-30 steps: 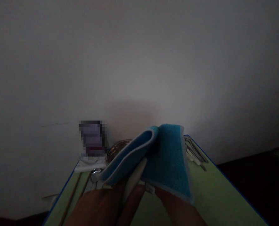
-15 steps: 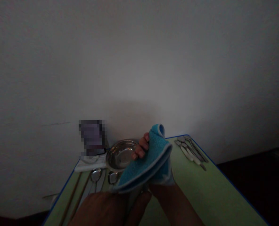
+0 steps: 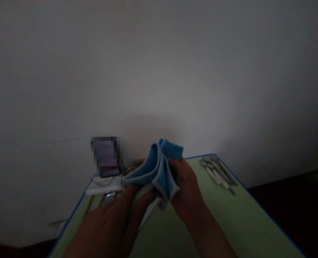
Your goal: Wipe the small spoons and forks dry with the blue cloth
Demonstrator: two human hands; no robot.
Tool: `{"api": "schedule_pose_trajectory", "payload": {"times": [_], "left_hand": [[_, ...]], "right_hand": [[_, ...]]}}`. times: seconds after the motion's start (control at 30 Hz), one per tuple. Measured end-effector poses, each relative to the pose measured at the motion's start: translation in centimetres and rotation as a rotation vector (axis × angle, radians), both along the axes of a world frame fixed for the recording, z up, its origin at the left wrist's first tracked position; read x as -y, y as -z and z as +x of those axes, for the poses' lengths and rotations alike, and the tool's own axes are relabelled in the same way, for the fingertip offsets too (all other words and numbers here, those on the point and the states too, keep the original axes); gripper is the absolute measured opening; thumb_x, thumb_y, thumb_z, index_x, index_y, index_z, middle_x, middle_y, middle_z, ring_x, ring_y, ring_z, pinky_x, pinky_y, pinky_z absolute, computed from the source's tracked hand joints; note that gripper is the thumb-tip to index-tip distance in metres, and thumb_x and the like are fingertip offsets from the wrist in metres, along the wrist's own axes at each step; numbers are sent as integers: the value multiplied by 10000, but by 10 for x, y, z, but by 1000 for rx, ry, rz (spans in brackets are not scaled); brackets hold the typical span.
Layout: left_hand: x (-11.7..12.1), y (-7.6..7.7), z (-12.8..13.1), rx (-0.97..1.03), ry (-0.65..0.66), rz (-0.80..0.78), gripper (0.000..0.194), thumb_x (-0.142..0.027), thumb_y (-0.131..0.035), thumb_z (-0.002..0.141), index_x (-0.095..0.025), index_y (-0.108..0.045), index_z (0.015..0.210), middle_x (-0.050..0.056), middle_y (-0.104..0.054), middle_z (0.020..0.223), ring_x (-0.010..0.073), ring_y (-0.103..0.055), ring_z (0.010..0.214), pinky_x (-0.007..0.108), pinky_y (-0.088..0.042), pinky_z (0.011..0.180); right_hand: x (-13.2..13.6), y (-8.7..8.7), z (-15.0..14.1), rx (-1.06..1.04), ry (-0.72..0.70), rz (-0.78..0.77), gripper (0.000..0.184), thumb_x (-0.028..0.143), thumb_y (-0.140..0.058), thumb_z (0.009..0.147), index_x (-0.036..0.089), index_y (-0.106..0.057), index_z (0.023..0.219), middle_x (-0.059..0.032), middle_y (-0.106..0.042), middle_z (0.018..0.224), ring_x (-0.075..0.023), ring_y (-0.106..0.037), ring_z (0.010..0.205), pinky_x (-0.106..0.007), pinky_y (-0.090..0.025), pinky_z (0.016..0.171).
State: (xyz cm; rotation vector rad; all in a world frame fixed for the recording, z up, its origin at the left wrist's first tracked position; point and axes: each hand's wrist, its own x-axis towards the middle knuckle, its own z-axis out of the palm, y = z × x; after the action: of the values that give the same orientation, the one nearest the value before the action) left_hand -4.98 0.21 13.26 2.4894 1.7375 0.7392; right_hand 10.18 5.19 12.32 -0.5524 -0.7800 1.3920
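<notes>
My right hand [image 3: 187,182] is closed round a blue cloth [image 3: 159,165] with pale edging, bunched into upright folds above the table's middle. My left hand [image 3: 113,218] is closed beside it, thumb and fingers round a pale, smooth thing [image 3: 145,191]. The cloth covers the far end of this pale thing, so its kind is unclear. Under the hands shows a pale, blade-like strip [image 3: 149,214]; I cannot tell whether it is part of the held thing. Behind the cloth, a shiny metal bowl [image 3: 129,168] is mostly hidden.
Several forks and other cutlery with pale or metal handles [image 3: 215,175] lie at the green table's [image 3: 229,222] back right. At left are a metal spoon [image 3: 110,196], thin brown sticks [image 3: 88,204], a white flat item [image 3: 102,186] and an upright, blurred-out phone-like device [image 3: 105,154]. A wall rises behind.
The cloth has been turned and gathered into tighter folds. My right hand has come round to its right side, and my left hand has moved up and forward, hiding more of the bowl.
</notes>
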Motion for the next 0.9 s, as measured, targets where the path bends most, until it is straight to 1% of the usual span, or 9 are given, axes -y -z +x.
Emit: {"api": "schedule_pose_trajectory", "payload": {"times": [0.03, 0.17, 0.27, 0.3, 0.43, 0.6, 0.7, 0.77, 0.9], "left_hand": [[-3, -3, 1, -23, 20, -42, 275, -422, -347, 880, -290, -531, 1035, -14, -704, 854, 223, -683, 692, 290, -529, 555], [-8, -9, 9, -87, 18, -116, 305, -421, -298, 886, -269, -481, 1076, 11, -715, 852, 238, -693, 693, 296, -536, 526], [-6, -7, 17, -172, 52, -199, 320, -405, -318, 880, -244, -446, 1125, 33, -725, 805, 259, -695, 669, 312, -536, 518], [-5, -6, 20, -193, 74, -239, 327, -378, -313, 883, -230, -427, 1151, 43, -725, 804, 255, -696, 658, 301, -533, 511], [-3, -3, 27, -254, 27, -276, 322, -320, -280, 882, -196, -434, 1136, 71, -724, 758, 260, -691, 561, 282, -501, 417], [0, -7, 26, -256, 34, -340, 268, -306, -301, 879, -192, -487, 1035, 57, -724, 692, 268, -693, 600, 321, -522, 485], [1, -9, 21, -244, 57, -345, 283, -346, -285, 888, -198, -504, 987, 47, -723, 674, 256, -691, 591, 311, -523, 485], [0, -9, 15, -230, 72, -285, 305, -379, -273, 892, -213, -505, 999, 39, -726, 701, 243, -692, 605, 300, -525, 496], [-2, -10, 4, -190, 80, -148, 334, -436, -262, 891, -244, -512, 1000, 12, -722, 714, 228, -688, 600, 286, -515, 483]], "right_hand": [[1, -1, -1, -14, -8, -26, 166, 313, -580, 700, 213, -600, 830, 5, -620, 830, -120, -554, 742, -230, -431, 671], [-4, -2, -8, -132, -78, -156, 249, 354, -580, 716, 207, -585, 917, 15, -637, 772, -111, -568, 630, -236, -434, 612], [-9, 1, -12, -164, -83, -141, 280, 415, -561, 726, 201, -583, 905, 16, -641, 758, -106, -562, 603, -229, -425, 588], [-10, 3, -14, -146, -67, -133, 282, 430, -554, 728, 201, -585, 891, 17, -639, 754, -104, -557, 605, -224, -419, 583], [-13, 10, -16, 37, 85, -121, 283, 457, -531, 738, 198, -587, 840, 32, -603, 701, -89, -525, 616, -202, -392, 586], [-14, 11, -5, 336, 231, -71, 323, 446, -536, 733, 170, -512, 567, 65, -432, 496, -71, -387, 478, -196, -308, 472], [-16, 10, 5, 379, 257, -136, 338, 450, -573, 697, 168, -520, 519, 52, -435, 473, -82, -382, 464, -206, -272, 435], [-18, 9, 9, 247, 175, -171, 275, 432, -592, 689, 170, -594, 602, 33, -520, 524, -101, -453, 507, -210, -327, 474], [-19, 2, 4, -158, -169, -103, 316, 443, -478, 768, 203, -633, 902, -12, -659, 766, -161, -586, 726, -292, -438, 684]]}}
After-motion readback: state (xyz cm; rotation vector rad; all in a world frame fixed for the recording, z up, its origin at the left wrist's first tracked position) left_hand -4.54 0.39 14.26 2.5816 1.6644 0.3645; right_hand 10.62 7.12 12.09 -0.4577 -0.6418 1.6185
